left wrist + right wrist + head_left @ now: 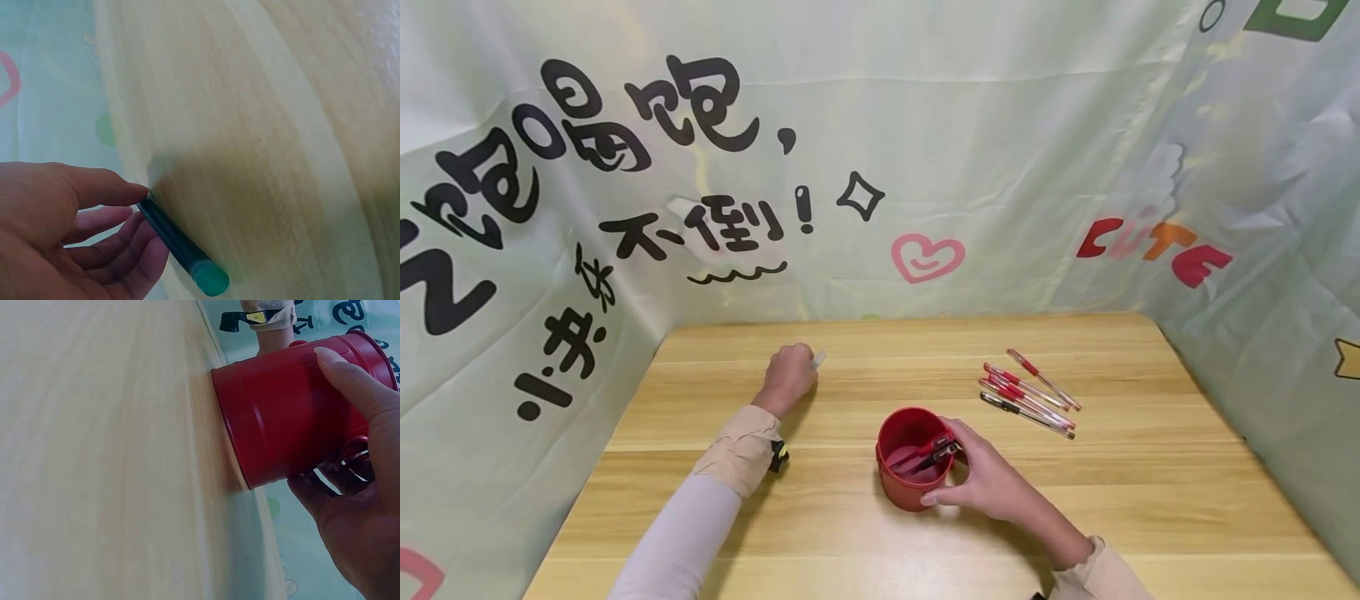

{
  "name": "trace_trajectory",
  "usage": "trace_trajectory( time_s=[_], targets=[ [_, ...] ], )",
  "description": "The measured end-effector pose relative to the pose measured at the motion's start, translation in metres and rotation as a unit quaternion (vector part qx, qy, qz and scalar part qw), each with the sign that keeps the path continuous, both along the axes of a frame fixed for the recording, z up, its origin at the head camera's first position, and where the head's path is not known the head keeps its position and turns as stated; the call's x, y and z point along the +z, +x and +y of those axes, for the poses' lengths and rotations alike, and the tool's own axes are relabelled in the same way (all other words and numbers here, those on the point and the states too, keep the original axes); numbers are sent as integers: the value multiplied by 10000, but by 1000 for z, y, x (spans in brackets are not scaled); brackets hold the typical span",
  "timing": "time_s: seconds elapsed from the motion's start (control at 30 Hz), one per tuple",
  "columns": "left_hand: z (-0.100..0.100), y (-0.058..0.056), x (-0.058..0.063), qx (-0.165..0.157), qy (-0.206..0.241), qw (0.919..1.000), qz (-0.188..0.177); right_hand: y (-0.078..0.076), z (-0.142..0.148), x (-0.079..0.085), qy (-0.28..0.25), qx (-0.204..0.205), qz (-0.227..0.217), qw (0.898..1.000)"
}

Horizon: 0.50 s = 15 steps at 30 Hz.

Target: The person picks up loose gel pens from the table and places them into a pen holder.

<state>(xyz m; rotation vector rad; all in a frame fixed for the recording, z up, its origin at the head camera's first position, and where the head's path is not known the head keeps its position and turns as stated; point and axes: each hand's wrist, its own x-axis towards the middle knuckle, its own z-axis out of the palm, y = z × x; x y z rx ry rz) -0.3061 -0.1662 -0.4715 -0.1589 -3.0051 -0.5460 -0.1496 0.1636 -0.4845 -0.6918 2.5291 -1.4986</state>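
Observation:
In the head view my left hand (pixel 788 377) is over the table's far left part. Its thumb and fingers pinch a slim pen (pixel 178 240) with a dark barrel and a green end, seen in the left wrist view. My right hand (pixel 988 479) grips a small red bucket (pixel 904 492) from its right side, thumb at the front. The bucket stands upright with its mouth facing up. Inside lean a few pens (pixel 934 457) with red and black caps. In the right wrist view the thumb lies along the bucket's wall (pixel 281 412), and some fingers are partly hidden behind it.
Several red-capped pens (pixel 1015 390) and a black-capped pen (pixel 1026 415) lie in a loose group on the wooden table (pixel 865 358), to the right beyond the bucket. A pale printed curtain (pixel 1000 167) hangs at the table's back and sides.

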Motion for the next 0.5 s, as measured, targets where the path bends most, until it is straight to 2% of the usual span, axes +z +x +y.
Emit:
trace_trajectory(
  time_s=[0.5],
  targets=[
    [0,3,3,39,181,9996,-227,0,1,0,-23,14,80,10000]
  ],
)
